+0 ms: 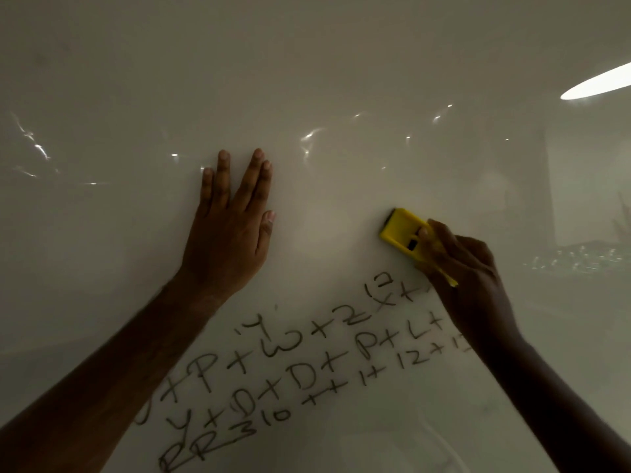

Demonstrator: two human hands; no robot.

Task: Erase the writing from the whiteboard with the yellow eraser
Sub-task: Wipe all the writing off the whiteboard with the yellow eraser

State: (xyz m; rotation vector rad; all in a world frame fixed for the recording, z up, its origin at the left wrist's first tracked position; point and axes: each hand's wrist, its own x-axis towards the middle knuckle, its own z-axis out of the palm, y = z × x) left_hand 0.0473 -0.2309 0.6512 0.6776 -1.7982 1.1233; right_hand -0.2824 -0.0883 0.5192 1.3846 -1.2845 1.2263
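Note:
A glossy whiteboard (324, 97) fills the view. Several slanted rows of black handwriting (307, 367), letters, numbers and plus signs, run across its lower middle. My right hand (467, 278) grips the yellow eraser (404, 233), which lies flat against the board just above the right end of the top row. The hand covers the eraser's lower right end. My left hand (232, 230) is pressed flat on the bare board to the left, fingers spread, holding nothing. The board above both hands carries no writing.
A bright oval reflection of a lamp (597, 83) shows at the upper right, and smaller glints dot the middle of the board. Dim reflections of a room appear at the right edge (580, 261).

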